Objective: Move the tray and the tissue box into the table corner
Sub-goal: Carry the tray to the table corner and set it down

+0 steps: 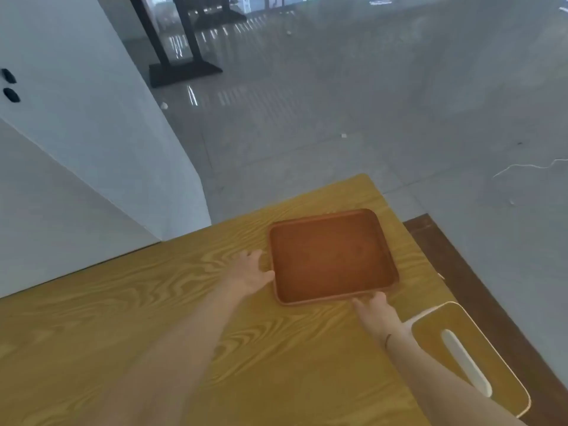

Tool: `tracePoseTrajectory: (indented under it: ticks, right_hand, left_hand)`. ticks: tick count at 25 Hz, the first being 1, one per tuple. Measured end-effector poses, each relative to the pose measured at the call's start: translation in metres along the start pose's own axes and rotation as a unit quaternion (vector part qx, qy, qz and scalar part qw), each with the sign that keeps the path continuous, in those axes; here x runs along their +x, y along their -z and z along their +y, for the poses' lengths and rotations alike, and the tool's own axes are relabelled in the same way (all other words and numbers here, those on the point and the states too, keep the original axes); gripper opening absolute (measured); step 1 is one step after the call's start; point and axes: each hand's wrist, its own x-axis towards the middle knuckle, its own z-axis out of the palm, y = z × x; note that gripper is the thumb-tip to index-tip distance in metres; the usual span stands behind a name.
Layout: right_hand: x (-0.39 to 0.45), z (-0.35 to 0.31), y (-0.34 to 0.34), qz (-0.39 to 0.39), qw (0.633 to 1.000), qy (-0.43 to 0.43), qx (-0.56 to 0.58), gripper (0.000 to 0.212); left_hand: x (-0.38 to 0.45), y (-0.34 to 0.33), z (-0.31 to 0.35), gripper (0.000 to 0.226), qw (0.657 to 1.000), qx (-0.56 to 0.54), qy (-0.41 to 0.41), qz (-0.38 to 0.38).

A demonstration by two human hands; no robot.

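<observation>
The brown rounded-corner tray (332, 256) lies flat near the far right corner of my wood-grain table (153, 302). My left hand (250, 273) rests spread against its left rim, thumb touching the edge. My right hand (376, 310) touches the near rim, fingers seemingly loose, though blur hides the grip. The tissue box (470, 355), wood-topped with a white slot, sits beside my right forearm.

left hand (250, 273) touching tray (330, 256) | right hand (376, 312) at near rim
</observation>
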Motion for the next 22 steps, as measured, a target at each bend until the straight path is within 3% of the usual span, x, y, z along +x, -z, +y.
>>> tracePoseTrajectory:
  ticks: [7,17,22]
  right_hand:
    - [0.039,-0.004,-0.015,0.083,0.961,-0.132,0.228,0.068]
    - [0.060,-0.013,-0.023,0.145,0.923,-0.198,0.297,0.054]
    - [0.056,-0.023,-0.016,0.115,0.909,-0.180,0.359,0.059]
  left_hand:
    - [0.047,-0.018,0.014,0.080,0.988,-0.131,0.070,0.042]
    - [0.072,-0.034,0.018,0.054,0.967,-0.222,0.084,0.091]
    - [0.059,-0.027,0.014,0.055,0.952,-0.273,0.099,0.099]
